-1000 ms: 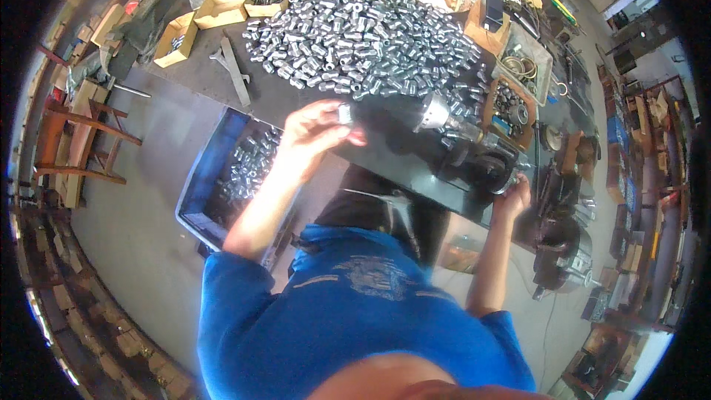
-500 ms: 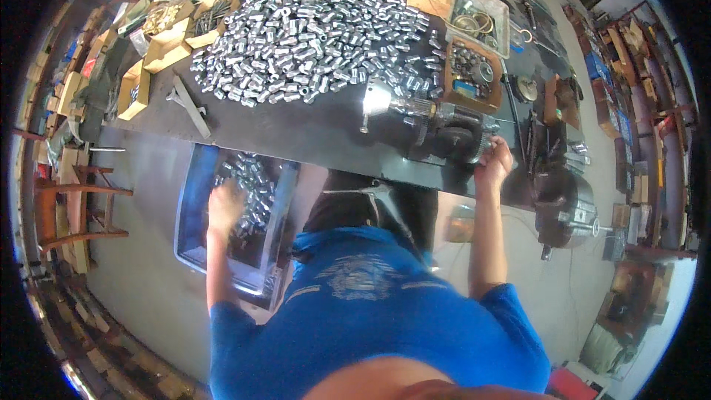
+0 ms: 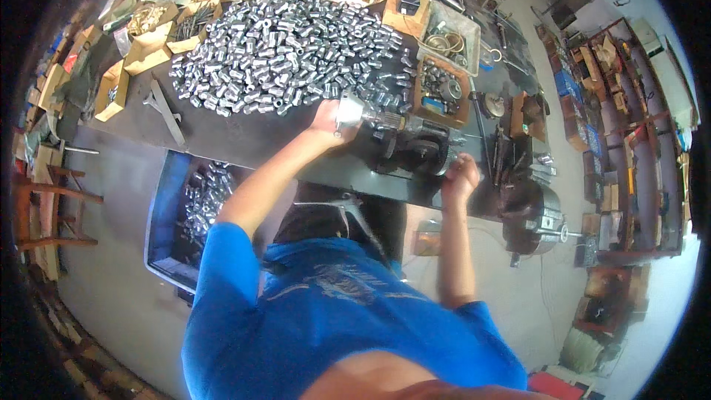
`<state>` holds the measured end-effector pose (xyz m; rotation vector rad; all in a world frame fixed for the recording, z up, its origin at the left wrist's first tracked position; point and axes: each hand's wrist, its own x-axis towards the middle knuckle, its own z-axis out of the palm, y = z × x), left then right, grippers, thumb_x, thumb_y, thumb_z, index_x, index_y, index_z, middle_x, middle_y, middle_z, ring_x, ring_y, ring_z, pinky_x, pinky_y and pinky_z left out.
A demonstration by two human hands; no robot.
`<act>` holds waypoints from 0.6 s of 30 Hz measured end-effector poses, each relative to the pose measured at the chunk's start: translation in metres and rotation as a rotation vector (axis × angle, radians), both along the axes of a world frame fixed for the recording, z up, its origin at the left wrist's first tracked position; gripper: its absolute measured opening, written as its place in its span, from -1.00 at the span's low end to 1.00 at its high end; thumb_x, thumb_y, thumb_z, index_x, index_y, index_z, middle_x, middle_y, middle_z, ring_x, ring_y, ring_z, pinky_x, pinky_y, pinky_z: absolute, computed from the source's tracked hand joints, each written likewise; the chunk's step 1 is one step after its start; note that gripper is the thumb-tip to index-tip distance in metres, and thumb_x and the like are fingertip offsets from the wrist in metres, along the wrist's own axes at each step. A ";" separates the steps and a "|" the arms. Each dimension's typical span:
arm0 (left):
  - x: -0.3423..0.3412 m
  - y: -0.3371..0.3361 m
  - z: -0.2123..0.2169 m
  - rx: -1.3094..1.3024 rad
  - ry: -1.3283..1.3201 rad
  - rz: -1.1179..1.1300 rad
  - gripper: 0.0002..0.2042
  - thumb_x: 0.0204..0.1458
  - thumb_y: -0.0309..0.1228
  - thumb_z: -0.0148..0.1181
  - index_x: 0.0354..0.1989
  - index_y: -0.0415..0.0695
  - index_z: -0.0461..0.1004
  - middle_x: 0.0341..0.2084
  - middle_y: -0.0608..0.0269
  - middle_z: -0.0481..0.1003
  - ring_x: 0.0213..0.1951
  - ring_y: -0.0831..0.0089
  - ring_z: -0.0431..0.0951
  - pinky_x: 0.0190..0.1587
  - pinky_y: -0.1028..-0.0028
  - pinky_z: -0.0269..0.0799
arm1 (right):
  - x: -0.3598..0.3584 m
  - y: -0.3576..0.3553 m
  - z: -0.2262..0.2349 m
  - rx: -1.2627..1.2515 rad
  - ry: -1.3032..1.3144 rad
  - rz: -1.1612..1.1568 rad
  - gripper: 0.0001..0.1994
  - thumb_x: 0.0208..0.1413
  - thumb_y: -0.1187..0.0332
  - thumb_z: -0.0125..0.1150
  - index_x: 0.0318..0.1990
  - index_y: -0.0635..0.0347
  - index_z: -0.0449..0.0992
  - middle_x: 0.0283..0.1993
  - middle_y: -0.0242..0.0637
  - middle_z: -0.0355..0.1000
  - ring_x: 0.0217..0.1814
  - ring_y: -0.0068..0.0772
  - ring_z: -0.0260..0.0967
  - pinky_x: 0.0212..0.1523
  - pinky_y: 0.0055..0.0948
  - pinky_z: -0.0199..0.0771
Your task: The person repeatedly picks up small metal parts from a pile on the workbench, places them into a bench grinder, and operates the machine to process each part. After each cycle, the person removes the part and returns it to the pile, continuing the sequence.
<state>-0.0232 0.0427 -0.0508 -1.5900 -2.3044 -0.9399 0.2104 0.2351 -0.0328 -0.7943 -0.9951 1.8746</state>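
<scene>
Left hand (image 3: 326,117) has its grip closed on a silver metal sleeve (image 3: 348,112), held against the small dark machine (image 3: 415,150) at the desk (image 3: 244,133) front. Right hand (image 3: 461,176) rests at the machine's near side (grip state cannot be told), likely steadying it

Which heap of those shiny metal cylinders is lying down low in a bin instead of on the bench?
The small batch in the blue bin beside the person's left arm, below the bench edge. The big heap of cylinders is spread across the dark benchtop.
</scene>
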 end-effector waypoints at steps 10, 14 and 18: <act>0.017 -0.049 0.021 -0.051 -0.116 0.230 -0.74 -0.23 -0.25 0.21 -0.43 -0.18 0.43 -0.62 0.03 0.47 -0.50 0.10 0.51 -0.44 0.21 0.43 | 0.001 0.000 0.001 0.024 -0.053 -0.014 -0.87 0.04 0.40 -0.08 -0.37 0.27 0.35 -0.62 -0.49 0.09 -0.67 -0.67 -0.08 -0.69 -0.65 -0.08; 0.016 -0.087 0.046 0.547 -1.399 -0.035 -0.87 -0.08 -0.58 0.20 -0.34 -0.26 0.42 -0.56 0.26 0.45 -0.56 0.52 0.47 -0.50 0.57 0.40 | 0.001 0.002 -0.003 0.003 -0.051 -0.028 -0.87 0.06 0.39 -0.09 -0.37 0.25 0.36 -0.61 -0.50 0.09 -0.67 -0.67 -0.08 -0.69 -0.65 -0.08; 0.016 -0.101 0.075 0.725 -1.338 -0.237 -0.80 -0.09 -0.63 0.18 -0.24 -0.31 0.43 -0.39 0.17 0.49 -0.39 0.42 0.51 -0.24 0.48 0.44 | 0.002 0.007 -0.005 0.009 -0.094 -0.039 -0.86 0.06 0.34 -0.02 -0.42 0.20 0.40 -0.61 -0.52 0.11 -0.66 -0.69 -0.06 -0.68 -0.68 -0.09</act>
